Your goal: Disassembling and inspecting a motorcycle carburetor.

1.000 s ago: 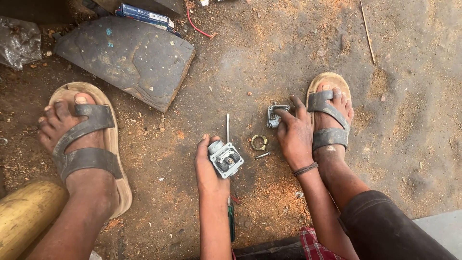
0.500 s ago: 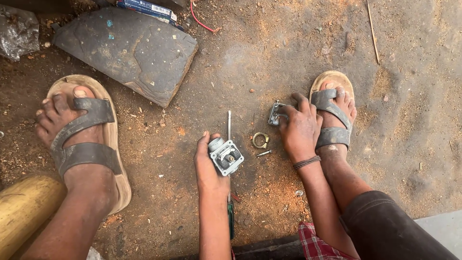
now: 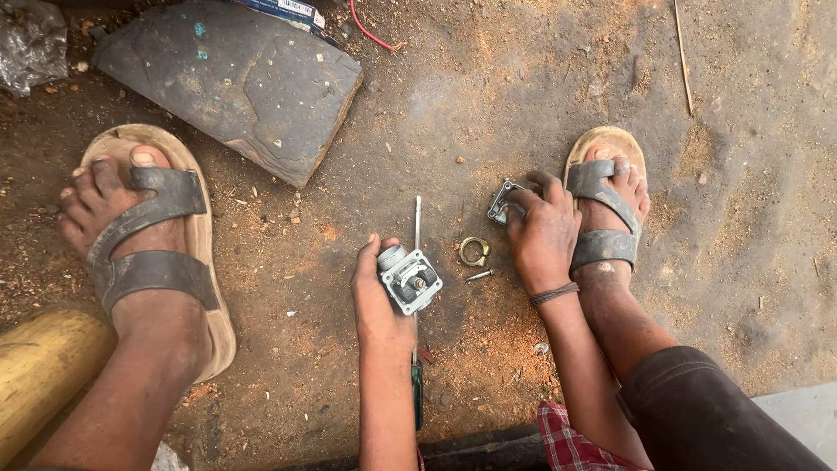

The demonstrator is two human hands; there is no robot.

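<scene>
- Bare dirt ground (image 3: 488,96), reddish-brown and dusty, with darker oily patches near the middle; seen from above, between the person's two sandalled feet.
- Landmark: small grey metal engine part (image 3: 410,279), boxy with a round neck, held just above the ground at centre.
- Left hand (image 3: 377,301) grips that engine part: fingers curled around its left side, thumb up against the neck. Open face of the part turned upward.
- Screwdriver (image 3: 417,228) lies on the dirt under and behind the engine part, thin shaft pointing away from the person, dark green handle (image 3: 418,397) on the near side.
- Just right of the engine part: brass ring (image 3: 474,252) on the dirt, and a small screw (image 3: 479,276) beside it, nearer the person. Neither touches the part.
- Further right of the ring: right hand (image 3: 545,240), fingers bent down and closed over a small metal cover (image 3: 503,203) resting on the ground; cord band round the wrist.
- Right foot in a worn sandal (image 3: 602,205) sits directly right of that hand, touching it or nearly so.
- Well left of the engine part: left foot in a matching sandal (image 3: 157,253).
- Beyond the part, up and left: flat dark stone slab (image 3: 231,78).
- Far left, near corner: yellowish rounded cylinder (image 3: 39,371), partly out of view.
- Crumpled clear plastic (image 3: 26,44) at the far left top, past the slab.
- Thin red wire (image 3: 370,30) past the slab's right corner.
</scene>
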